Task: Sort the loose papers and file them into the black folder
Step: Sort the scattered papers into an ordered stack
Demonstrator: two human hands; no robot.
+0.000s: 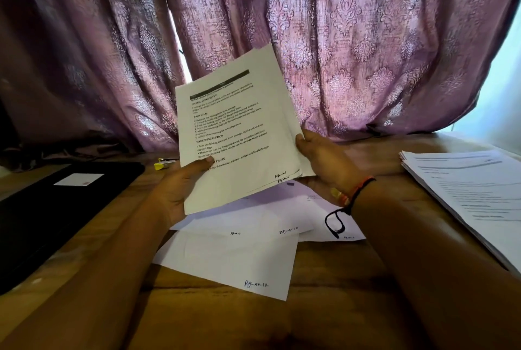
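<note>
A thin sheaf of printed papers (239, 129) is held up, tilted, above the wooden table. My left hand (180, 183) grips its lower left edge, thumb on the front. My right hand (321, 157) holds its right edge, thumb on the top sheet. Several loose white sheets (239, 251) with handwritten page numbers lie spread on the table below the sheaf. The black folder (50, 214) lies closed at the left, a white label on its cover.
A separate stack of printed papers (473, 197) lies at the table's right edge. A yellow stapler (163, 164) sits behind the folder. Purple patterned curtains (338, 39) hang along the far edge of the wooden table (338, 307).
</note>
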